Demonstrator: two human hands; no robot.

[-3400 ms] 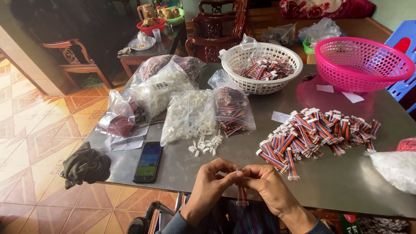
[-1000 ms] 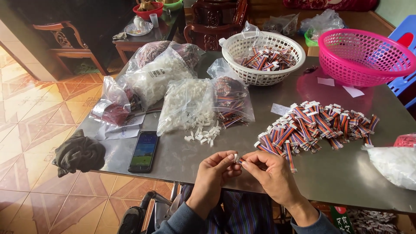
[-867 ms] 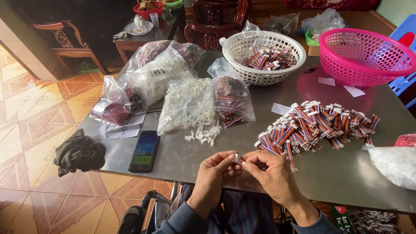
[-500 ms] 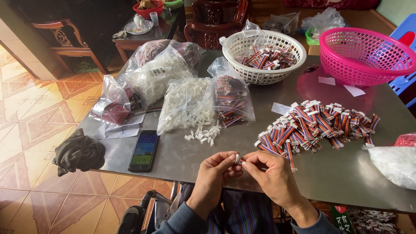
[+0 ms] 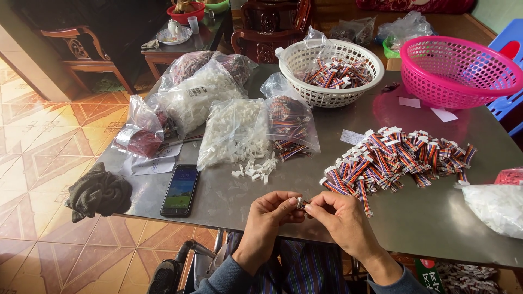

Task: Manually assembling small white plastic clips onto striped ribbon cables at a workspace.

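Note:
My left hand (image 5: 269, 211) and my right hand (image 5: 339, 215) meet at the near edge of the grey table (image 5: 425, 218). Together their fingertips pinch a small white connector (image 5: 300, 203) between them. Its wires are hidden by my fingers. A heap of striped wire bundles with white plugs (image 5: 395, 159) lies to the right of my hands. Loose white connectors (image 5: 256, 167) spill from a clear bag (image 5: 235, 130) just beyond my left hand.
A black phone (image 5: 181, 190) and a dark cloth (image 5: 98, 193) lie at the left. A white basket (image 5: 329, 72) holding wire bundles and a pink basket (image 5: 457, 71) stand at the back. Several clear bags (image 5: 190, 92) fill the left, another bag (image 5: 498, 204) the right edge.
Both hands have stayed together at the table's edge, with small finger movements on the connector. Since the oldest frame the view shifted slightly.

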